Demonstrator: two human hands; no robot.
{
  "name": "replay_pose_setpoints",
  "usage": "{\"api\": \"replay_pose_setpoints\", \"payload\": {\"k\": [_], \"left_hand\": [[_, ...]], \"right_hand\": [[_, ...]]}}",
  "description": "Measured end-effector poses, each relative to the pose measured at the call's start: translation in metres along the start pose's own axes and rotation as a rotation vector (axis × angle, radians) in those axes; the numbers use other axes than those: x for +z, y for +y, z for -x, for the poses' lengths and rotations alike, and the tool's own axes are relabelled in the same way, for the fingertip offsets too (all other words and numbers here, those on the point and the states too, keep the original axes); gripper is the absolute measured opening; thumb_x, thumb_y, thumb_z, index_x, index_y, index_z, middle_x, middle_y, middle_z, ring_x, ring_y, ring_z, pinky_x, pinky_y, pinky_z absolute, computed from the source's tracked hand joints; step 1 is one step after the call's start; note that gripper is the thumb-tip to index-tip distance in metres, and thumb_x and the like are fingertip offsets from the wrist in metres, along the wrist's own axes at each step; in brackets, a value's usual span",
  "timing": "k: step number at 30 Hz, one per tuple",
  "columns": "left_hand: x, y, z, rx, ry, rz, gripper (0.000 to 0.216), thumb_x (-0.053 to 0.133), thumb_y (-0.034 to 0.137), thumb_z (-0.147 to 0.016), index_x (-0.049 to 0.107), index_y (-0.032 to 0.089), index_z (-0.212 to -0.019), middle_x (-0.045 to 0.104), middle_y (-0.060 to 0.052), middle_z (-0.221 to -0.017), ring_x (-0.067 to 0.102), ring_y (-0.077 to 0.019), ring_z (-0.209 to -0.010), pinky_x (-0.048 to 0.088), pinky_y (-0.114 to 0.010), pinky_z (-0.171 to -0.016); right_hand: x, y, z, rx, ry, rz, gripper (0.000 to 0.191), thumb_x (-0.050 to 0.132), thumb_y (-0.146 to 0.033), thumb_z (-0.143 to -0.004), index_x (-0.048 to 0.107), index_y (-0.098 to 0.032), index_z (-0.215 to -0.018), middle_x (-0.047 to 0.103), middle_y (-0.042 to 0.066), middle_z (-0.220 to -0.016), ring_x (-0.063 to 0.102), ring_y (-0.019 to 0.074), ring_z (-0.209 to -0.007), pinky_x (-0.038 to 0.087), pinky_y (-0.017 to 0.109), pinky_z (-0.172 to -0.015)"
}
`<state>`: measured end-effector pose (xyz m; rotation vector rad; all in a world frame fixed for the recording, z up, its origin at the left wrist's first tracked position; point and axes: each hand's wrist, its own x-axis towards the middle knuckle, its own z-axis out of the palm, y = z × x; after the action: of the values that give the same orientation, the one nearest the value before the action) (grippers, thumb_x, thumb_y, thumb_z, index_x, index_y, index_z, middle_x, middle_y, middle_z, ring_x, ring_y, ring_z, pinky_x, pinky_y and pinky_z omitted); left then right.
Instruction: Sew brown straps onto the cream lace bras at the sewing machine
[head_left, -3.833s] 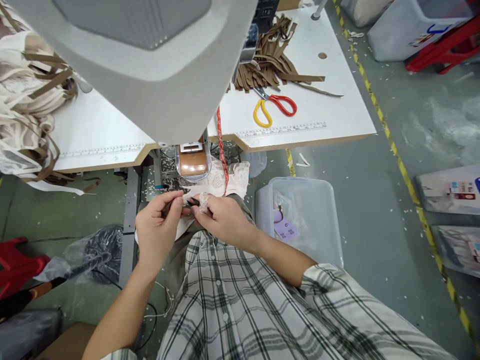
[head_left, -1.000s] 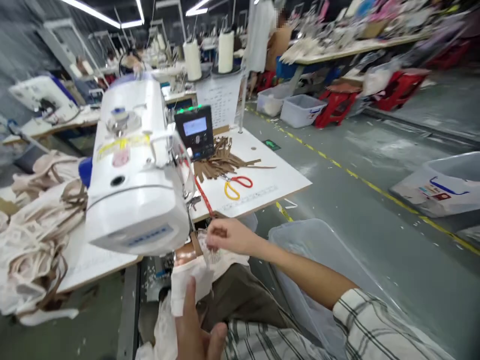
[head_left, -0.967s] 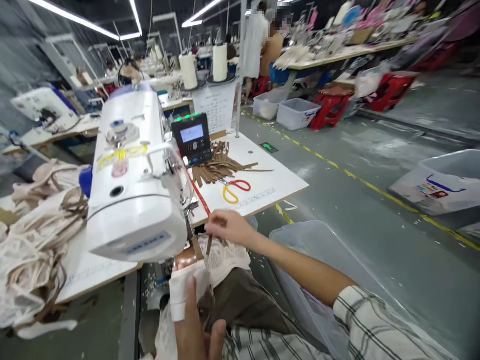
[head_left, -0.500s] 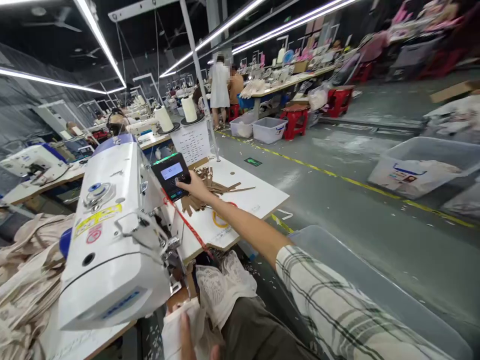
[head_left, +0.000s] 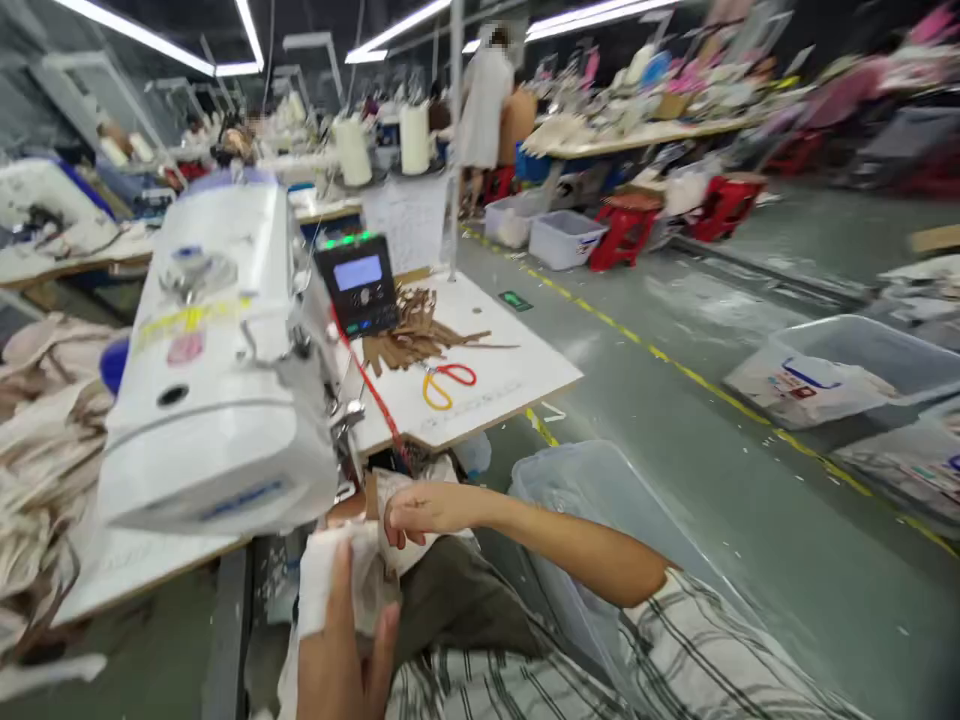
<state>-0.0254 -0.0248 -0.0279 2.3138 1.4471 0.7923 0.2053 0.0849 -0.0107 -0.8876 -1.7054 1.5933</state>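
Observation:
Below the needle end of a white sewing machine (head_left: 225, 380), my left hand (head_left: 334, 655) holds a piece of white fabric (head_left: 319, 575), index finger laid along it and thumb apart. My right hand (head_left: 431, 508) is just right of this cloth, over my lap, with its fingers curled. Whether anything is in the curled fingers is hidden. More pale fabric lies beneath that hand. A control panel (head_left: 358, 285) with a lit screen stands beside the machine. Scissors (head_left: 448, 385) with one red and one yellow handle lie on the white table (head_left: 517, 375), by brown fabric strips (head_left: 409, 330).
Beige garments (head_left: 37, 440) are heaped left of the machine. A clear plastic bin (head_left: 570, 470) stands on the floor at my right; another bin (head_left: 847, 370) is farther right. Thread cones (head_left: 415, 140), red stools (head_left: 626, 230) and a standing person (head_left: 484, 110) are beyond the table.
My right hand has left the control panel and come down and back to the fabric near my left hand. The scissors now show fully. The camera view has tilted downward.

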Motion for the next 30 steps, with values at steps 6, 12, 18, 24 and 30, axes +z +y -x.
{"api": "replay_pose_setpoints", "payload": {"k": [6,12,18,24,30], "left_hand": [[-0.002,0.014,-0.004,0.055,0.069,-0.178,0.078,0.058,0.031,-0.091,0.016,0.017,-0.156,0.050,-0.025,-0.143,0.055,-0.0387,-0.126,0.054,-0.046,-0.093],[-0.004,0.013,-0.008,0.106,0.040,-0.280,0.067,0.056,0.030,-0.094,0.026,0.017,-0.152,0.069,-0.018,-0.119,0.072,-0.0254,-0.086,0.055,-0.030,-0.070],[-0.007,0.011,-0.017,0.075,-0.012,-0.351,0.056,0.053,0.032,-0.096,0.036,0.016,-0.146,0.072,-0.003,-0.074,0.057,-0.0149,-0.045,0.035,-0.025,-0.046],[-0.014,0.009,-0.023,0.007,-0.041,-0.340,0.056,0.054,0.034,-0.095,0.039,0.018,-0.146,0.066,0.003,-0.062,0.054,-0.0138,-0.043,0.031,-0.025,-0.046],[-0.017,0.005,-0.028,-0.043,-0.065,-0.319,0.056,0.054,0.036,-0.095,0.040,0.017,-0.146,0.058,0.006,-0.051,0.044,-0.0114,-0.034,0.029,-0.026,-0.046]], "right_hand": [[0.053,0.023,0.002,0.104,0.191,-0.399,0.044,0.053,-0.060,-0.089,0.048,-0.019,-0.075,0.038,-0.008,-0.058,0.030,0.0054,-0.048,0.024,0.019,-0.045],[0.050,0.010,-0.018,0.025,0.315,-0.421,0.027,0.068,-0.038,-0.081,0.049,-0.020,-0.082,0.045,-0.007,-0.069,0.035,0.0061,-0.055,0.029,0.019,-0.050],[0.039,0.008,-0.035,-0.026,0.360,-0.184,0.017,0.063,-0.031,-0.081,0.055,-0.020,-0.091,0.051,-0.004,-0.070,0.049,0.0109,-0.066,0.040,0.022,-0.061],[0.022,0.000,-0.047,-0.079,0.300,0.121,0.017,0.060,-0.032,-0.082,0.065,-0.017,-0.090,0.057,-0.002,-0.071,0.056,0.0166,-0.079,0.045,0.028,-0.073],[0.016,-0.008,-0.059,-0.131,0.335,0.320,0.011,0.060,-0.027,-0.080,0.063,-0.017,-0.075,0.057,0.000,-0.072,0.055,0.0181,-0.078,0.046,0.031,-0.076]]}}
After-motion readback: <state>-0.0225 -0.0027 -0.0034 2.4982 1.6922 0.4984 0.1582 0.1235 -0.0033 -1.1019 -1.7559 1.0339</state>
